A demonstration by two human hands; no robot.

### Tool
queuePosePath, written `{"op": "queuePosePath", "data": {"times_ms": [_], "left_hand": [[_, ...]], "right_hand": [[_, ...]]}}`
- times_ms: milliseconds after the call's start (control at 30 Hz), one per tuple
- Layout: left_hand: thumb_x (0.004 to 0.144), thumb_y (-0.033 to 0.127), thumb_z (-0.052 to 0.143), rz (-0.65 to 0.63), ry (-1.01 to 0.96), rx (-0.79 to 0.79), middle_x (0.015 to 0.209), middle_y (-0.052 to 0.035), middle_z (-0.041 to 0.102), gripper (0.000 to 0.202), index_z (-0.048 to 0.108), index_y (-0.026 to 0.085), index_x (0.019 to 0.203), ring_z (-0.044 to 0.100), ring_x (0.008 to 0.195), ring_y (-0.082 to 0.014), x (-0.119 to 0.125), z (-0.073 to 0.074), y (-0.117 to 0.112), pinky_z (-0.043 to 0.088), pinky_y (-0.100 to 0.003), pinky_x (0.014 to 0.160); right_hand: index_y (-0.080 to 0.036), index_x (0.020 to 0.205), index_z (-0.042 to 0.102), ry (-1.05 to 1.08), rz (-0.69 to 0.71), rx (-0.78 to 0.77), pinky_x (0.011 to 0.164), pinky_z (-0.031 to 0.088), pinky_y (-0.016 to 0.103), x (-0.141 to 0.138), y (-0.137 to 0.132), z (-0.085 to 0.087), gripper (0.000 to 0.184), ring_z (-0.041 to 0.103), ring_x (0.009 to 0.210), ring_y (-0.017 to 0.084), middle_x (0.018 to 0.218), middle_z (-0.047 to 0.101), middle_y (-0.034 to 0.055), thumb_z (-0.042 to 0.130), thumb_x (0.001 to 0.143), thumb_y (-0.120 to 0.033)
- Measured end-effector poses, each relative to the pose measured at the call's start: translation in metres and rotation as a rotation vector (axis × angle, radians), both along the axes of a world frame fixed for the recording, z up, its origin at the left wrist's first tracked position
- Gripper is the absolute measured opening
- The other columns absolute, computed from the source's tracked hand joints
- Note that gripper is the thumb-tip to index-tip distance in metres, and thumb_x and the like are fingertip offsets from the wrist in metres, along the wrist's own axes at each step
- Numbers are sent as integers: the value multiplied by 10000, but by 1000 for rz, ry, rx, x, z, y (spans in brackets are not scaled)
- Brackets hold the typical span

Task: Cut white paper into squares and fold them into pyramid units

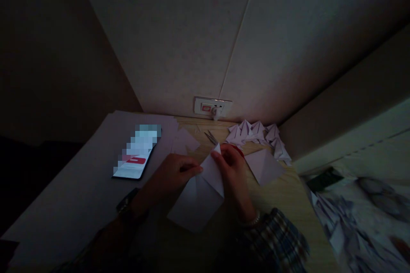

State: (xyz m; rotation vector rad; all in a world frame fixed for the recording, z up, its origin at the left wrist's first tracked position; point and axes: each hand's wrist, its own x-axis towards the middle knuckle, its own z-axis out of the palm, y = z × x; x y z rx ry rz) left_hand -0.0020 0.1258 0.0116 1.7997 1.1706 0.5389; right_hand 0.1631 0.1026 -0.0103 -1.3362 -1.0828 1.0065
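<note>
A sheet of white paper (pixel 198 202) with a folded flap is between my hands, above the wooden table. My left hand (pixel 174 175) pinches its left edge near the fold. On the other side, my right hand (pixel 232 168) grips the upper right corner, thumb on the flap. Behind that hand lies a pair of scissors (pixel 211 137), its blades showing and a bit of red handle visible past the fingers. To the right of my right hand rests another creased paper square (pixel 264 166).
Several folded paper pieces (pixel 256 131) stand along the table's back right. A lit phone (pixel 137 158) lies on large paper sheets (pixel 77 192) at left. A wall socket (pixel 213 107) holds a plug. More folded paper (pixel 346 226) lies below the table's right edge.
</note>
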Motion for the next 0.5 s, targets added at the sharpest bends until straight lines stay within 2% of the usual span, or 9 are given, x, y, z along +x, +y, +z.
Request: {"op": "queuePosePath", "data": {"times_ms": [333, 500], "left_hand": [[791, 379, 567, -53, -9, -19, 548, 36, 564, 287, 651, 179, 602, 507, 554, -140, -1, -6, -1, 320, -228, 534], [789, 370, 550, -96, 28, -29, 534, 40, 522, 301, 636, 165, 587, 481, 542, -129, -1, -5, 0, 297, -222, 523]], "right_hand": [[-208, 674, 559, -132, -66, 129, 492, 285, 253, 3, -2, -1, 234, 413, 546, 126, 577, 475, -46, 556, 872, -334], [-212, 753, 572, -71, -60, 104, 481, 298, 245, 3, -3, -4, 165, 430, 544, 124, 627, 508, -43, 581, 849, -346]]}}
